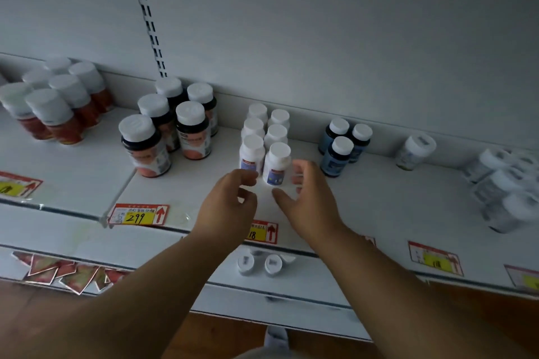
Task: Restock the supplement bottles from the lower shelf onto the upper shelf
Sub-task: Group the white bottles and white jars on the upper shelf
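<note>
A price tag (139, 214) reading "299" is being shown on the upper shelf (364, 192) edge; bottle labels are too blurred to be read. At twelve o'clock of both hands, white supplement bottles (267, 143) are being displayed. Nothing is being held: the left hand (230, 202) is loosely curled, the right hand (306, 198) spread open.

You are facing a pale grey back panel (335, 23) of a shop shelving unit, with a slotted upright strip (147, 13) running down it at the left. Dim, cool light is falling across the white shelving. Red and yellow price tags (139, 214) are sitting along the shelf edge. Below, brown wooden floor (221, 335) is showing under the unit.
</note>
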The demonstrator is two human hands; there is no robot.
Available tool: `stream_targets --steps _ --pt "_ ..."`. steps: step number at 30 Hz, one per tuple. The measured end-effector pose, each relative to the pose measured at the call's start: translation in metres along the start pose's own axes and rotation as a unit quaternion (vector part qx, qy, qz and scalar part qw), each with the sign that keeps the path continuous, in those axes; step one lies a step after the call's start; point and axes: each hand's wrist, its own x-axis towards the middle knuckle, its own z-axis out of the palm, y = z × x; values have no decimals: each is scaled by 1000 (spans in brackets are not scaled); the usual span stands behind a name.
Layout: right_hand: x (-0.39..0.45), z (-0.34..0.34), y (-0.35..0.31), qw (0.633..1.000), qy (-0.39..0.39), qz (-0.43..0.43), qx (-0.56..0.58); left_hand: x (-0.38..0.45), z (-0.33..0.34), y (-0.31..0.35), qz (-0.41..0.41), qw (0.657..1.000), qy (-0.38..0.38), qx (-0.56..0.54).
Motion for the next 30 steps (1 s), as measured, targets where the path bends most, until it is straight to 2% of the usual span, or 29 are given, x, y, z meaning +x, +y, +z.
stream_targets --steps 5,8,11,15,18,24,30 --pt "-61 19 -43 998 65 -20 3 -28 -34 -33 111 993 -37 10" --pt "-99 43 -64 998 56 -25 5 -50 -56 -60 160 986 -51 16" --pt "-126 67 -76 999 29 -33 0 -68 -72 -85 176 983 -48 21" --pt "-148 95 -76 1000 -3 -21 14 -88 -76 -122 149 988 -46 24" --pt "-155 126 -48 999 -31 13 23 -95 -60 -162 109 992 -43 37" --pt "-156 195 74 990 -76 118 8 -92 24 -250 11 997 -68 30" --pt "-125 248 184 982 -100 145 -62 -60 122 -306 -48 993 -103 11"
